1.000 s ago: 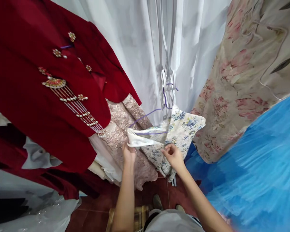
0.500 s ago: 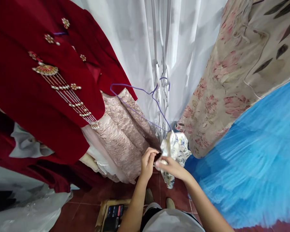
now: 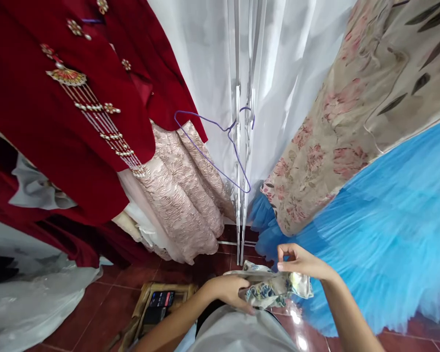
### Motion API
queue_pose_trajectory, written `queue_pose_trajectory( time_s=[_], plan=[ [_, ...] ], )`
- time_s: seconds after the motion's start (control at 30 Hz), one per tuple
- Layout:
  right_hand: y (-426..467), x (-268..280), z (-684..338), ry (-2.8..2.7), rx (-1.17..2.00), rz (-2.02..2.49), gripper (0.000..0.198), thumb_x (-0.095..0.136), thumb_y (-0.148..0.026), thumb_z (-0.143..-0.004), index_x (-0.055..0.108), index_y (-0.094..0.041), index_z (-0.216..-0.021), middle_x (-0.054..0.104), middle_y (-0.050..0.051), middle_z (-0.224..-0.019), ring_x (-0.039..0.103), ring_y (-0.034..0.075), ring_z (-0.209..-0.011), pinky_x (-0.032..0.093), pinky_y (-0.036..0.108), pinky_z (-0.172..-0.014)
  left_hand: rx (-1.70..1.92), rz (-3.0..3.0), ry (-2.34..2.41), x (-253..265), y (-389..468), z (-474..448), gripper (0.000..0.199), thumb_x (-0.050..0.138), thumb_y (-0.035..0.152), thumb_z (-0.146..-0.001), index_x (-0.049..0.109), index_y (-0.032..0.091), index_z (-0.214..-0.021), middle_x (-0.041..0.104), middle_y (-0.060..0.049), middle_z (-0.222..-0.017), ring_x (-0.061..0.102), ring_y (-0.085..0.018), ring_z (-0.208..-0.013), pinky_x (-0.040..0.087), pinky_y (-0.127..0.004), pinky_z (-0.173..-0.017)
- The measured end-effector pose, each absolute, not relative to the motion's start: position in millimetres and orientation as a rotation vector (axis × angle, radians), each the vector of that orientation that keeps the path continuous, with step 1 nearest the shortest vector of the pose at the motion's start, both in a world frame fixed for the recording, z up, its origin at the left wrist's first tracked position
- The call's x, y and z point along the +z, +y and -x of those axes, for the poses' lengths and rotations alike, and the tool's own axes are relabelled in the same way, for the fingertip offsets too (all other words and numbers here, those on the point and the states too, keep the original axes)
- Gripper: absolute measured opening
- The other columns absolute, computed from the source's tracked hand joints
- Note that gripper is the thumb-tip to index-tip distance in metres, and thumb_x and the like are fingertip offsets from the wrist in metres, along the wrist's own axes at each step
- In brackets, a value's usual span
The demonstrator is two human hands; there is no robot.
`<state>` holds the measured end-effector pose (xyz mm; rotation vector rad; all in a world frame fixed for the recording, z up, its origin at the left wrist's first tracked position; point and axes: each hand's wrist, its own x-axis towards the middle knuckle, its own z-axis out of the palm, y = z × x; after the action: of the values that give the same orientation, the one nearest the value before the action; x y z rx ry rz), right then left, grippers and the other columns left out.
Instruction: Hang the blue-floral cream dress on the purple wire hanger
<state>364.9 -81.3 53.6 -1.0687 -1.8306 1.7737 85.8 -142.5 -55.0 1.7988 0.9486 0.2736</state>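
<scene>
A small white garment point(image 3: 266, 291) with a blue and yellow floral print is held low, close to my body. My left hand point(image 3: 229, 291) grips its left side, fingers closed around the cloth. My right hand point(image 3: 304, 263) is at its upper right edge, thumb and fingers curled into a pinch; the cloth at the fingertips is mostly hidden. A thin purple hanger point(image 3: 225, 132) hangs ahead by its hook on the white metal rack point(image 3: 241, 161), with nothing on it.
A dark red jacket point(image 3: 95, 107) with beaded trim and a pink brocade skirt point(image 3: 190, 205) hang left. On the right hang a beige floral dress point(image 3: 315, 156) and blue tulle point(image 3: 381, 234). A wooden stool point(image 3: 143, 305) holding dark devices stands low left on the red tiled floor.
The floral garment has come off the purple hanger and down toward my body. My left hand moved down with it, and my right hand moved to the right.
</scene>
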Motion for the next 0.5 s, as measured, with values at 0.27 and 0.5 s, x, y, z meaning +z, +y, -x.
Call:
queue_pose_trajectory(
  time_s=[0.27, 0.5],
  plan=[
    [-61.3, 59.4, -347.3, -2.445, 1.396, 1.006, 0.016, 0.054, -0.013, -0.076, 0.053, -0.018, -0.061, 0.046, -0.004, -0.059, 0.036, 0.012, -0.059, 0.027, 0.026, -0.057, 0.234, -2.347, 1.35, 6.6, -83.0, 11.1, 0.021, 0.052, 0.015, -0.08, 0.071, 0.023, -0.078, 0.068, -0.005, -0.077, 0.062, -0.022, -0.077, 0.044, -0.031, -0.08],
    [21.7, 102.9, -312.1, -2.027, 0.8, 0.896, 0.023, 0.051, -0.022, -0.086, 0.053, -0.021, -0.063, 0.051, 0.0, -0.063, 0.048, 0.017, -0.062, 0.038, 0.029, -0.062, 0.839, -2.431, 1.682, 81.9, -29.6, 76.5, 0.017, 0.052, 0.017, -0.085, 0.068, 0.022, -0.086, 0.065, -0.005, -0.09, 0.056, -0.024, -0.095, 0.043, -0.039, -0.095]
  ],
)
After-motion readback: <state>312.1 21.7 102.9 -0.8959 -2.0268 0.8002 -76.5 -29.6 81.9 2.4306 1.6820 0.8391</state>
